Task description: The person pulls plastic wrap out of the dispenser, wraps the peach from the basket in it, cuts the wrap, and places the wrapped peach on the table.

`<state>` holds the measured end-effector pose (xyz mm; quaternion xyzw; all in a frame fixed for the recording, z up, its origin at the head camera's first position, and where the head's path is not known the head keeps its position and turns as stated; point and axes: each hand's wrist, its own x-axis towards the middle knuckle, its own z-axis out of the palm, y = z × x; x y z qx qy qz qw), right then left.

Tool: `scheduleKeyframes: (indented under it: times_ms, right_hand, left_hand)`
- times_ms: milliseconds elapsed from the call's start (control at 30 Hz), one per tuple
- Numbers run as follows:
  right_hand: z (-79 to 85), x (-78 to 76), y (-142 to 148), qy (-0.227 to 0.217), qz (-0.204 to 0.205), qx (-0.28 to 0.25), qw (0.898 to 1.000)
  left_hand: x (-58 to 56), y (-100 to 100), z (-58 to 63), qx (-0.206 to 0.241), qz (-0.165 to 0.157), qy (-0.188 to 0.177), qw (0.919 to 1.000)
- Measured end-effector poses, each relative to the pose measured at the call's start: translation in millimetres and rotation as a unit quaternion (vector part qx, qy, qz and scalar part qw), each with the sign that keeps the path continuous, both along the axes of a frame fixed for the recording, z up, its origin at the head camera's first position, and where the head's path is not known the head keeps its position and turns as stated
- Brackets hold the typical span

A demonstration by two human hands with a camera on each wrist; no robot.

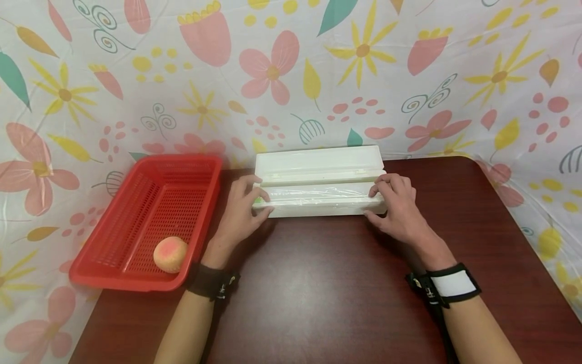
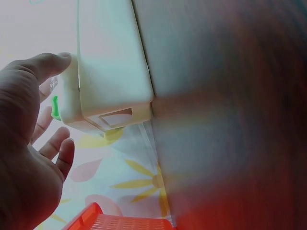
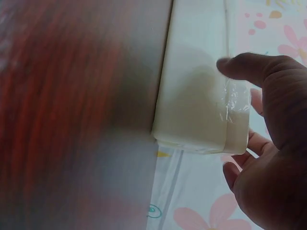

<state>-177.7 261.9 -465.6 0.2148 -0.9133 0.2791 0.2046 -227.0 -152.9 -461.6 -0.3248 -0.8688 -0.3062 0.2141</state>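
A long white cling film dispenser lies at the back of the table with its lid raised behind it. Clear cling film spans the top, wrinkled at the right end. My left hand grips the left end, thumb at the front edge and fingers bent over the top. Near those fingers shows a green cutter tab. At the other end my right hand holds the dispenser likewise, its thumb on the front face and its fingers over the film. Film glints beside the right thumb in the right wrist view.
On the left stands a red plastic basket holding a round orange-pink peach-like thing. The dark red-brown table stretches in front of the dispenser. Behind everything hangs a flower-patterned cloth.
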Motion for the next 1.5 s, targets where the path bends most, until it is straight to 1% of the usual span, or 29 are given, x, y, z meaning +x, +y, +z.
scheduleKeyframes:
  times_ms: [100, 367, 633, 767, 900, 1100, 1300, 1500]
  right_hand:
    - [1.6, 1.3, -1.3, -0.005, -0.004, -0.002, 1.0]
    - [4.0, 2.7, -3.8, -0.01, -0.012, 0.008, 1.0]
    - [4.4, 2.8, -5.3, -0.006, -0.024, 0.029, 0.999]
    - [4.2, 2.1, -5.3, 0.007, -0.029, 0.039, 0.999]
    - [4.0, 2.2, -5.9, 0.021, -0.032, 0.05, 0.998]
    - [1.9, 2.8, -6.1, 0.036, -0.032, 0.059, 0.997]
    - [-0.6, 1.1, -3.0, 0.055, -0.032, 0.06, 0.996]
    - [-0.8, -0.4, -3.4, 0.06, -0.022, 0.054, 0.997]
  left_hand:
    - [-0.2, 0.5, 0.4, 0.004, -0.003, 0.003, 1.0]
    - [0.5, 2.5, 1.4, 0.012, 0.003, -0.011, 0.9999]
    - [5.0, 5.5, 4.3, 0.036, 0.017, -0.045, 0.9982]
    - [5.5, 7.5, 5.2, 0.049, 0.019, -0.054, 0.9972]
    - [5.2, 9.1, 5.2, 0.073, 0.014, -0.075, 0.9944]
    - [5.9, 11.2, 5.1, 0.109, 0.015, -0.117, 0.9871]
    - [6.0, 12.1, 5.0, 0.12, 0.025, -0.129, 0.984]
    - [5.3, 11.4, 4.5, 0.134, 0.027, -0.131, 0.9818]
